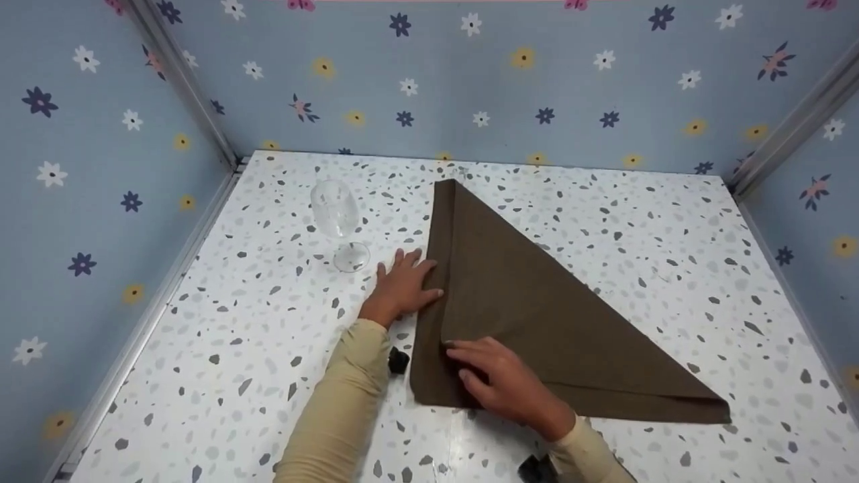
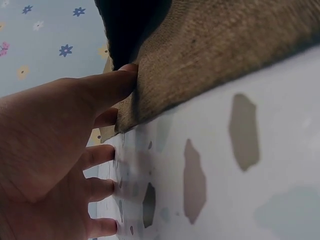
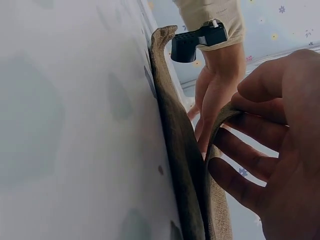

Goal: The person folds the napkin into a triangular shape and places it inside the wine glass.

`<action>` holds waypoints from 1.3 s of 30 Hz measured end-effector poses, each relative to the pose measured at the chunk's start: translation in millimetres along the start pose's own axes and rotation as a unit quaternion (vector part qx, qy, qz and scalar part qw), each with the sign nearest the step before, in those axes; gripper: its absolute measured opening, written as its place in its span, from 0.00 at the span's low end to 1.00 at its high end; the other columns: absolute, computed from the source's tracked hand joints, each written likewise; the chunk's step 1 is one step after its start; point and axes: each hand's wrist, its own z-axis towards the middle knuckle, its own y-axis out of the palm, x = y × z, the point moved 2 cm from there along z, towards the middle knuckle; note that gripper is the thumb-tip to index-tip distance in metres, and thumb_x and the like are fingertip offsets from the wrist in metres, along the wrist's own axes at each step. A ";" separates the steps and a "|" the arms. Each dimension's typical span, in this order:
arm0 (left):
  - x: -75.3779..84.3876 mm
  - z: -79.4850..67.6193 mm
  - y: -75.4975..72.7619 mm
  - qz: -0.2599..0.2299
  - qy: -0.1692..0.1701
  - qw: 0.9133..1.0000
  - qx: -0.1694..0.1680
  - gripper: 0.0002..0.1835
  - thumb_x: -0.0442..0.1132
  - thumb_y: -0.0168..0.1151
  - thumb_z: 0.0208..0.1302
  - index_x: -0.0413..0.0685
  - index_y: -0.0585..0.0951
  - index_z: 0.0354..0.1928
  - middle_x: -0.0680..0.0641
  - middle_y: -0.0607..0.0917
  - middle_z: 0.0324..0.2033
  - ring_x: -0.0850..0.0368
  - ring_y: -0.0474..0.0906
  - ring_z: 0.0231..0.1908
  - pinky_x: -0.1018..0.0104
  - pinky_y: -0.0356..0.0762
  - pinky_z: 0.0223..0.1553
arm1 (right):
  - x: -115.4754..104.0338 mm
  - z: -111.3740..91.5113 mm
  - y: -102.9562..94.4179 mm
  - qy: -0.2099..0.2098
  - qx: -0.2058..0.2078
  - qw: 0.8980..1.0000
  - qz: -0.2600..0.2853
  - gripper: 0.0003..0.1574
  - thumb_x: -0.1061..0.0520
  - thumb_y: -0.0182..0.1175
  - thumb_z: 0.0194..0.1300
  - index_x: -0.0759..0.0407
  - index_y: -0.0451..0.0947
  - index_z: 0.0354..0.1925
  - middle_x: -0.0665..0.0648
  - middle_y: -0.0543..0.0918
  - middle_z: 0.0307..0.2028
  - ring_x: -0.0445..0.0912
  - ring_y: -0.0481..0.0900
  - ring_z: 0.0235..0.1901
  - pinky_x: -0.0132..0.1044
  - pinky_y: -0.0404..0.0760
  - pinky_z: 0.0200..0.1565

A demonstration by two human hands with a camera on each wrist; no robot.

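Note:
A brown cloth napkin [image 1: 530, 295] lies folded into a large triangle, with a strip of the lower layer showing along its left and bottom edges. My left hand [image 1: 402, 287] rests at the left edge, fingers spread, thumb and index finger on the cloth; in the left wrist view the other fingertips [image 2: 102, 187] touch the table. Near the lower left corner my right hand [image 1: 503, 379] pinches the upper layer's edge. The right wrist view shows that edge [image 3: 215, 135] lifted off the layer beneath, between thumb and curled fingers.
A clear stemmed glass [image 1: 335, 211] stands upright to the left, beyond my left hand. The white speckled table [image 1: 268, 376] is bordered by blue flowered panels [image 1: 470, 80] at the back and sides. Black wrist devices [image 1: 398, 361] sit by both sleeves.

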 end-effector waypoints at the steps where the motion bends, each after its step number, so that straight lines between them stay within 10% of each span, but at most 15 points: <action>1: 0.1 0.2 -0.1 -0.001 -0.001 1.000 0.000 0.35 0.59 0.58 0.71 0.55 0.65 0.75 0.42 0.55 0.77 0.38 0.40 0.76 0.33 0.41 0.70 | -0.6 0.2 0.0 -0.002 0.001 1.000 -0.001 0.22 0.57 0.58 0.73 0.56 0.80 0.62 0.50 0.77 0.64 0.45 0.75 0.59 0.47 0.76 0.58; 23: -1.1 -2.1 1.5 -0.008 0.001 1.000 -0.009 0.34 0.57 0.56 0.73 0.56 0.63 0.76 0.43 0.52 0.78 0.39 0.38 0.77 0.34 0.38 0.70 | -8.0 -0.8 8.2 -0.038 -0.011 0.999 -0.010 0.20 0.57 0.57 0.74 0.56 0.81 0.61 0.50 0.78 0.63 0.45 0.75 0.60 0.45 0.76 0.57; 39: -4.1 -3.1 0.9 -0.010 0.007 1.000 -0.009 0.28 0.55 0.36 0.81 0.56 0.62 0.77 0.45 0.52 0.78 0.40 0.39 0.77 0.35 0.39 0.71 | -16.0 1.1 15.4 -0.088 -0.015 0.996 -0.029 0.20 0.60 0.57 0.72 0.58 0.81 0.60 0.53 0.79 0.62 0.46 0.78 0.55 0.42 0.79 0.51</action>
